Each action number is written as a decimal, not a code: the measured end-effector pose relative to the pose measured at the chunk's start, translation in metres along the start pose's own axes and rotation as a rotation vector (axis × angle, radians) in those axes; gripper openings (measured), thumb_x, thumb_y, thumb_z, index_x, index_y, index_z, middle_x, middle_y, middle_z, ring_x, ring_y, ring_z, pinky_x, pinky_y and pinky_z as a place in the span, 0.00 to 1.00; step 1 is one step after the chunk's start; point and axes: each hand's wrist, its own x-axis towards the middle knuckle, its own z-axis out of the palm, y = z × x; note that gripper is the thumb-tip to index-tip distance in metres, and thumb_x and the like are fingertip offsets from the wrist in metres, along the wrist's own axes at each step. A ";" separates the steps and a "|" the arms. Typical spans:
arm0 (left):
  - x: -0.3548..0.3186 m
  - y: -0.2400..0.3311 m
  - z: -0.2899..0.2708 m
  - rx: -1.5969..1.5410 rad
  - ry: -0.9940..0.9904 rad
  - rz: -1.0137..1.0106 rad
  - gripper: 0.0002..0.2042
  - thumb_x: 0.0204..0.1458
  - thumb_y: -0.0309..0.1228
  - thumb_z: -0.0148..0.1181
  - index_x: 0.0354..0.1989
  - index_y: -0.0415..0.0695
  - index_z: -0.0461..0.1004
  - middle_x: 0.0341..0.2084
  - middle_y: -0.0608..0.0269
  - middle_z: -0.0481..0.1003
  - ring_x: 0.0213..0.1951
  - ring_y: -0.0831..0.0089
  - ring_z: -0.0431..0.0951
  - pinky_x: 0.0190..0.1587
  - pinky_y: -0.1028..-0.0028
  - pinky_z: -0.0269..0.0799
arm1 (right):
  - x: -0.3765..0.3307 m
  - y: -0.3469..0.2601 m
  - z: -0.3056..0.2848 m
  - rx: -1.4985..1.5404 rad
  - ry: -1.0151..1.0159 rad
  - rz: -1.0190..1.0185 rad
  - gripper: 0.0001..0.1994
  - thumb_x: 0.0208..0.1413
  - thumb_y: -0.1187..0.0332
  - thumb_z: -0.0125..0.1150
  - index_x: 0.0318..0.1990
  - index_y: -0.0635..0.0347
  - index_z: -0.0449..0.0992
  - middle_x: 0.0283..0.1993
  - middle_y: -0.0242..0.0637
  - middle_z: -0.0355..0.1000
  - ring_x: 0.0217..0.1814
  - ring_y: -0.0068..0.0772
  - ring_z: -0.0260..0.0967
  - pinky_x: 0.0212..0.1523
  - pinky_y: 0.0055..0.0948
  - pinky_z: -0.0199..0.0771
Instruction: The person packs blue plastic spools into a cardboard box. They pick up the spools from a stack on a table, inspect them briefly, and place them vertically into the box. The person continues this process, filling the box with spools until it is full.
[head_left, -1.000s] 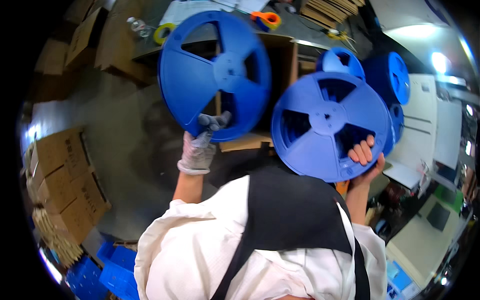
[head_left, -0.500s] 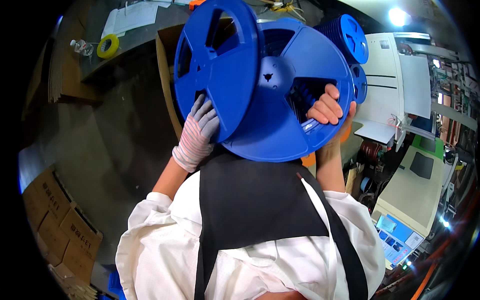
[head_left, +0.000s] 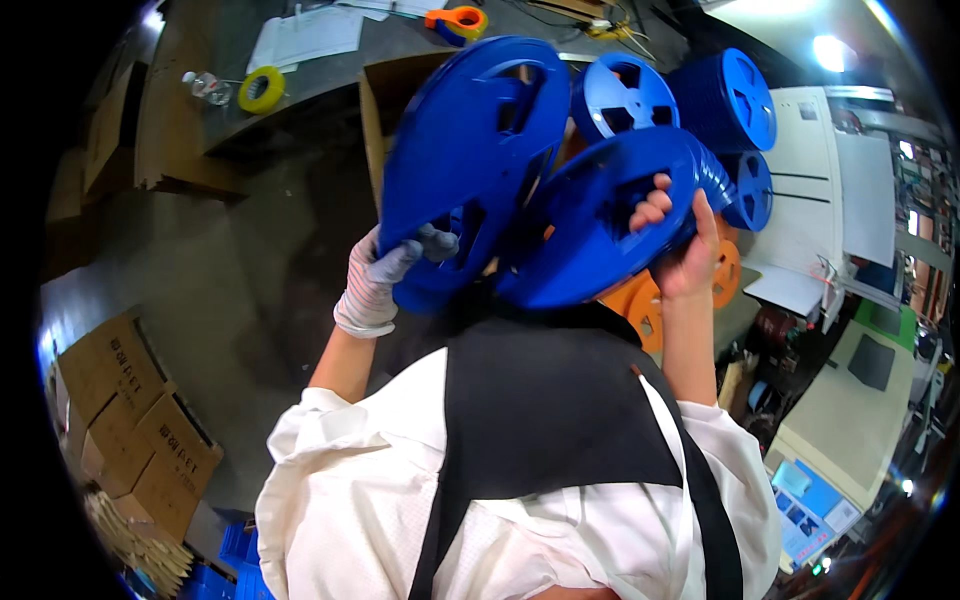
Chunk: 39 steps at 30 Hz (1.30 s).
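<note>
A large, round blue plastic reel with wedge-shaped openings (head_left: pixel 440 165) is held up, tilted, in front of the person's chest. The left hand (head_left: pixel 372 283), in a pale striped glove with grey fingers, is closed around its lower left rim, with fingertips at one opening. Just to the right, a second tilted blue plastic reel with similar openings (head_left: pixel 558 258) is gripped by the bare right hand (head_left: pixel 690 255): fingers hooked through an opening, thumb outside the rim. The two reels overlap in view; whether they touch cannot be told.

Behind the left reel shows the edge of an open brown cardboard box (head_left: pixel 371 130). Beyond the right one are a lighter blue spoked reel (head_left: pixel 645 103), a thick stack of dark blue reels (head_left: pixel 700 95) and a smaller blue reel (head_left: pixel 735 205); flat orange reels (head_left: pixel 645 310) show beneath the right forearm.

Farther out, a dark grey counter (head_left: pixel 325 92) carries white paper sheets (head_left: pixel 305 40), a yellow tape roll (head_left: pixel 247 95), a clear plastic bottle (head_left: pixel 210 90) and an orange ring-shaped item (head_left: pixel 438 18). Brown cardboard cartons (head_left: pixel 150 430) stand at the far left, and a beige machine (head_left: pixel 845 430) at the right.
</note>
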 end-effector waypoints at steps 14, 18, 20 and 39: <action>-0.040 0.005 -0.073 -0.548 0.206 0.179 0.12 0.53 0.36 0.66 0.42 0.47 0.74 0.30 0.66 0.77 0.40 0.65 0.78 0.50 0.60 0.75 | -0.029 0.005 -0.016 0.079 -0.209 -0.081 0.17 0.56 0.60 0.58 0.45 0.60 0.63 0.26 0.30 0.61 0.28 0.24 0.57 0.37 0.28 0.61; -0.022 0.005 -0.056 -0.256 0.109 0.190 0.11 0.53 0.28 0.62 0.43 0.45 0.71 0.26 0.68 0.74 0.32 0.73 0.75 0.42 0.66 0.74 | -0.024 0.000 -0.004 0.153 -0.258 -0.086 0.14 0.57 0.65 0.57 0.42 0.58 0.59 0.26 0.29 0.59 0.28 0.22 0.55 0.37 0.27 0.59; -0.022 0.004 -0.034 0.151 0.175 0.148 0.11 0.51 0.24 0.60 0.43 0.44 0.71 0.26 0.68 0.73 0.29 0.75 0.74 0.40 0.68 0.74 | -0.019 0.004 0.001 0.216 -0.266 -0.073 0.13 0.57 0.65 0.58 0.41 0.57 0.60 0.26 0.27 0.57 0.27 0.20 0.54 0.36 0.24 0.59; -0.018 -0.036 0.046 0.894 -0.288 0.150 0.22 0.37 0.19 0.64 0.47 0.37 0.74 0.41 0.53 0.78 0.48 0.57 0.78 0.55 0.66 0.70 | -0.010 -0.010 0.013 0.105 -0.123 0.039 0.24 0.60 0.54 0.56 0.52 0.68 0.66 0.39 0.38 0.70 0.41 0.32 0.68 0.46 0.36 0.70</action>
